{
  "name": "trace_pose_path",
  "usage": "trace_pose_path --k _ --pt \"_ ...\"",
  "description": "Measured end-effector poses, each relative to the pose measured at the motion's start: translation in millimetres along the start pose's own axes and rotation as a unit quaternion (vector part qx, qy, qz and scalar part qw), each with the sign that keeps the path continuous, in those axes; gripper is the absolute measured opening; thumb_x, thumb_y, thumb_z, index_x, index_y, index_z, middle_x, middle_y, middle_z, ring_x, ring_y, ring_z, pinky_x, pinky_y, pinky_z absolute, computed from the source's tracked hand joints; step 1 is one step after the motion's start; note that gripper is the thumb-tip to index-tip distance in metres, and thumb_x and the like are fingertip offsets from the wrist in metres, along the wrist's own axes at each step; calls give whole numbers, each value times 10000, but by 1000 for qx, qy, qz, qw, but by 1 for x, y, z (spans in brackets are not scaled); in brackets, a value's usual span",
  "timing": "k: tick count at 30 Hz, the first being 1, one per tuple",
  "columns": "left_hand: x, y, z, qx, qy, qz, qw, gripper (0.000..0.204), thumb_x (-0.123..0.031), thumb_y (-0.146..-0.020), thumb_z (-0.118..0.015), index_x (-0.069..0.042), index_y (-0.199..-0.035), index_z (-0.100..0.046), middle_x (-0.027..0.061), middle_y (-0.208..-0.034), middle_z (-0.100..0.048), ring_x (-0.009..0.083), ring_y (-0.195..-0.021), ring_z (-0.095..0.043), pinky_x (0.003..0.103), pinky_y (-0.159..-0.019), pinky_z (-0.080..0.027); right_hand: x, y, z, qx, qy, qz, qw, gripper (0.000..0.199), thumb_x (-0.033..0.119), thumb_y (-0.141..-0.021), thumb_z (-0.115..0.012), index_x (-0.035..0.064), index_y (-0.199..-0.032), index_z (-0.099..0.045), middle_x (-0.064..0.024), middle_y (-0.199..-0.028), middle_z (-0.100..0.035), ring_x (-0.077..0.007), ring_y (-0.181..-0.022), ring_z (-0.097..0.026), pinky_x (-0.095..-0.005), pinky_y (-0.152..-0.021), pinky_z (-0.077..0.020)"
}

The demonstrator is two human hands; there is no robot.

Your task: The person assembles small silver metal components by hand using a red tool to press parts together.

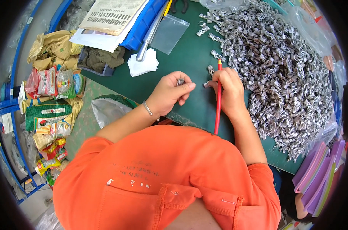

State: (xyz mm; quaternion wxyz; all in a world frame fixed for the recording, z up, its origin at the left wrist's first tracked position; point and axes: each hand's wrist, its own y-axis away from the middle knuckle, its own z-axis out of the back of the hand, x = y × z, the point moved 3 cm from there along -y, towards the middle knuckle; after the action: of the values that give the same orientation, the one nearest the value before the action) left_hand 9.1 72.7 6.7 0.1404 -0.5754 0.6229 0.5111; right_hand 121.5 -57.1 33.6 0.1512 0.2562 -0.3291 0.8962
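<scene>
Hands apart, both over the near edge of the dark green table (pixel 199 103). Left hand (pixel 169 92): thumb and fingers closed on a small grey ribbed cylindrical piece (pixel 180 81). Right hand (pixel 231 90): gripping a long red pencil-like stick (pixel 218 107); fingertips by a small grey clip-like piece (pixel 206 84), contact can't tell. Big heap of grey looped clip-like pieces (pixel 281 73) fills the table's right side, crowding the right hand; a few strays along its left border. Toward table's far left: blue plastic tray (pixel 135 35) under printed paper sheets (pixel 111 15), long silver tapered tool (pixel 149 38) alongside, clear flat plastic bag (pixel 171 33), white paper stack (pixel 143 64). Table's left corner: grey box (pixel 108 71) holding dark crumpled cloth (pixel 99 57).
</scene>
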Motion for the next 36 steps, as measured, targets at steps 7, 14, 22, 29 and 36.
trace_pose_path --k 7,14,22,29,36 --pt "6 -8 -17 36 -133 46 989 279 -103 -828 -593 45 -1055 -529 87 -811 -604 30 -506 -417 150 -403 -294 -11 16 -5 -98 -292 -143 941 268 -148 -671 -630 34 -770 -461 -62 -728 -511 -140 -640 -513 -238 -577 -446" --pt "-1 -5 -19 1 -142 -174 975 209 15 -791 -602 49 -992 -553 82 -873 -594 66 -682 -526 187 -591 -432 -12 23 -1 -132 -470 -216 846 194 -43 -801 -568 58 -873 -418 -89 -855 -554 -123 -718 -531 -233 -646 -454" --pt "-17 5 -26 12 -242 -276 930 217 88 -722 -639 25 -920 -577 59 -895 -549 85 -763 -541 204 -677 -450 -15 23 -3 -29 -631 -225 742 181 -65 -814 -525 55 -894 -417 -138 -853 -572 -170 -694 -596 -234 -568 -491" --pt "-20 9 -28 24 -227 -326 917 206 60 -720 -652 23 -916 -601 42 -842 -560 65 -705 -523 190 -612 -429 -8 23 1 -84 -557 -162 810 323 -152 -729 -576 54 -913 -408 -152 -930 -553 -199 -856 -584 -293 -741 -499" --pt "-12 8 -22 42 -104 -90 990 166 -21 -828 -560 26 -986 -578 60 -850 -575 99 -684 -556 200 -588 -461 10 21 10 -142 -464 -102 869 416 -111 -681 -665 73 -918 -377 -161 -902 -570 -203 -835 -580 -317 -752 -474"
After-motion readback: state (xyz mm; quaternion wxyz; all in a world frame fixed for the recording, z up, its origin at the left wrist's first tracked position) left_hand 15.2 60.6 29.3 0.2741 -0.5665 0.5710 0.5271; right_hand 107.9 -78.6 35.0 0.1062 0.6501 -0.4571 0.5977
